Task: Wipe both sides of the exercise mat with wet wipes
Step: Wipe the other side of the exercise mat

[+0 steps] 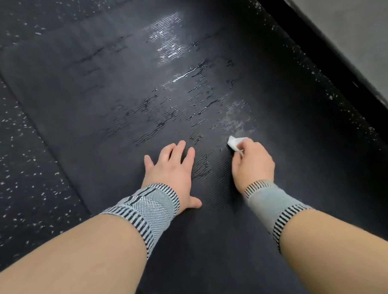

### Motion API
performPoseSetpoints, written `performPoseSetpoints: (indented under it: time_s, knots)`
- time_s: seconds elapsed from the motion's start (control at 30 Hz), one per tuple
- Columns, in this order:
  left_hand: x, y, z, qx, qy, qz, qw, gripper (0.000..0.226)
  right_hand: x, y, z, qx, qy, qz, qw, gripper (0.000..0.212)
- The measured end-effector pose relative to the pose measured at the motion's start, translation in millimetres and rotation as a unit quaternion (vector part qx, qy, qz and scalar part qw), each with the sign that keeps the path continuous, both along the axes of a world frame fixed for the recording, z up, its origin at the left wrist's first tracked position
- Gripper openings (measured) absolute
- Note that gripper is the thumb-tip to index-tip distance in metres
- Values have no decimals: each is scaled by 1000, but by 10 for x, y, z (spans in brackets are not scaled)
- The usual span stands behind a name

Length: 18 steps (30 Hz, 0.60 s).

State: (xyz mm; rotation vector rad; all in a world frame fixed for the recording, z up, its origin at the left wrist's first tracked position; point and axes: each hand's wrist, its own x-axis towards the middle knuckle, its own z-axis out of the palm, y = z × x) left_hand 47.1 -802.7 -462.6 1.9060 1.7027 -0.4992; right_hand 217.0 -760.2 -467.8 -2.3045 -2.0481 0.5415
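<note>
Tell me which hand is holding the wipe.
The right hand: its fingers pinch the white wipe against the mat. The left hand lies flat and holds nothing.

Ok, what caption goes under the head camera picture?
Right hand wipes the dark mat with a wet wipe; left hand rests flat.

One exercise mat [99, 90], one wet wipe [234, 142], two hands: left hand [170, 171], right hand [253, 164]; two wrist sleeves [147, 210].

Bare forearms; grey knitted wrist supports [147, 210] with black-striped edges.
</note>
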Motion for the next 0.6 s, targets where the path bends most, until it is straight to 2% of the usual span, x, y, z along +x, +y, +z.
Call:
performPoseSetpoints:
  time_s: [0.13, 0.3, 0.37, 0.47, 0.53, 0.6]
  knots:
    - [-11, -17, -27, 14, 0, -1, 1000, 122, -233, -364, -33, -24, 51, 189, 980, 16]
    - [-6, -3, -9, 20, 4, 0, 1000, 122, -64, -153, -116, 33, 60, 305, 950, 11]
    - [0, -8, 23, 13, 8, 4, 1000, 122, 45, -42, -108, 53, 52, 281, 957, 12]
    - [50, -19, 45, -5, 28, 5, 1000, 122, 341, 210, -74, 62, 4, 109, 992, 19]
    - [73, -15, 54, -13, 52, 3, 999, 122, 372, 240, -75, 58, -4, 21, 998, 21]
    - [106, -20, 89, -14, 79, 13, 997, 123, 174, 85, -74, 44, 12, 43, 998, 23]
